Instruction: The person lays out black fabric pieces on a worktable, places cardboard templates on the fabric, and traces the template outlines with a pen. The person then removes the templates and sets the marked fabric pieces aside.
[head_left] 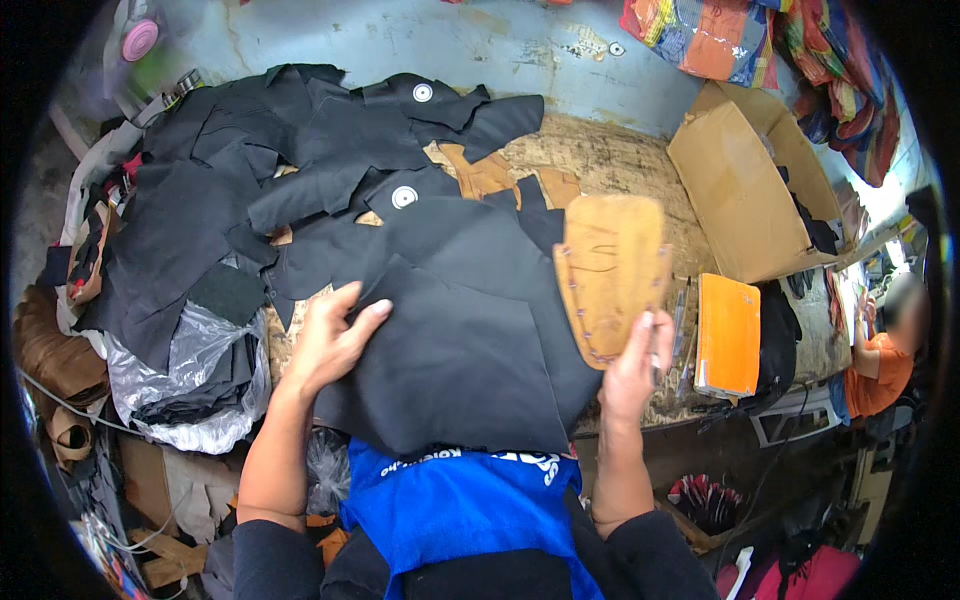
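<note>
Right grip (631,378) pinches the tan template (614,265); left grip (333,342), digits apart, touches black sheet (455,350).

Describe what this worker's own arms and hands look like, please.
Both the left hand and the right hand are bare, without gloves. The forearms are uncovered too, with no watch showing. Dark, plain sleeves cover the upper arms, beside a bright blue apron with white lettering.
</note>
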